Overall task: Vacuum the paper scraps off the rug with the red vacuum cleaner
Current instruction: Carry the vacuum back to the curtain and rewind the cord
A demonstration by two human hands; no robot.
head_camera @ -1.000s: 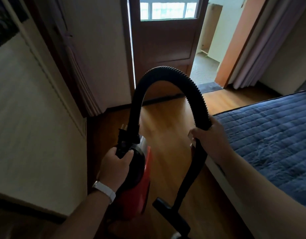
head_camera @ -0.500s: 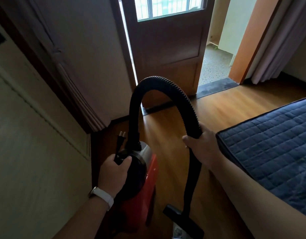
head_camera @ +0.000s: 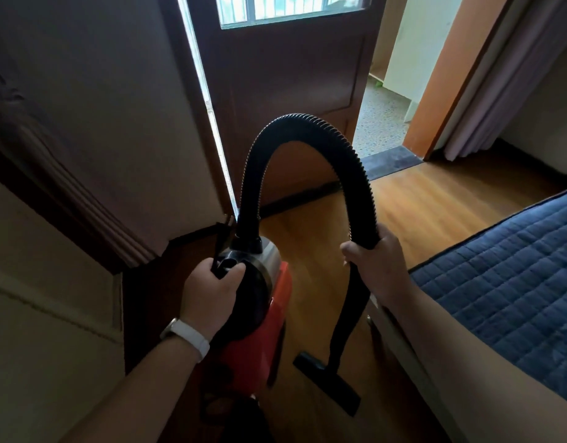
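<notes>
The red vacuum cleaner (head_camera: 260, 340) hangs above the wooden floor, carried by its black top handle, which my left hand (head_camera: 212, 292) grips. Its black ribbed hose (head_camera: 307, 126) arches up from the top of the body and comes down on the right. My right hand (head_camera: 376, 266) grips the hose where it meets the black wand. The wand ends in a flat black floor nozzle (head_camera: 327, 383) just above the floor. The power plug (head_camera: 223, 231) sticks up beside the hose base. No rug or paper scraps are in view.
A bed with a dark blue quilted cover (head_camera: 506, 289) lies close on my right. A brown door (head_camera: 291, 100) stands open ahead, with a doorway and dark mat (head_camera: 390, 161) to its right. A pale wall and curtain (head_camera: 68, 187) close in on the left.
The view has moved toward the door; the bed has slid further right. Both hands keep the same hold on the vacuum and hose.
</notes>
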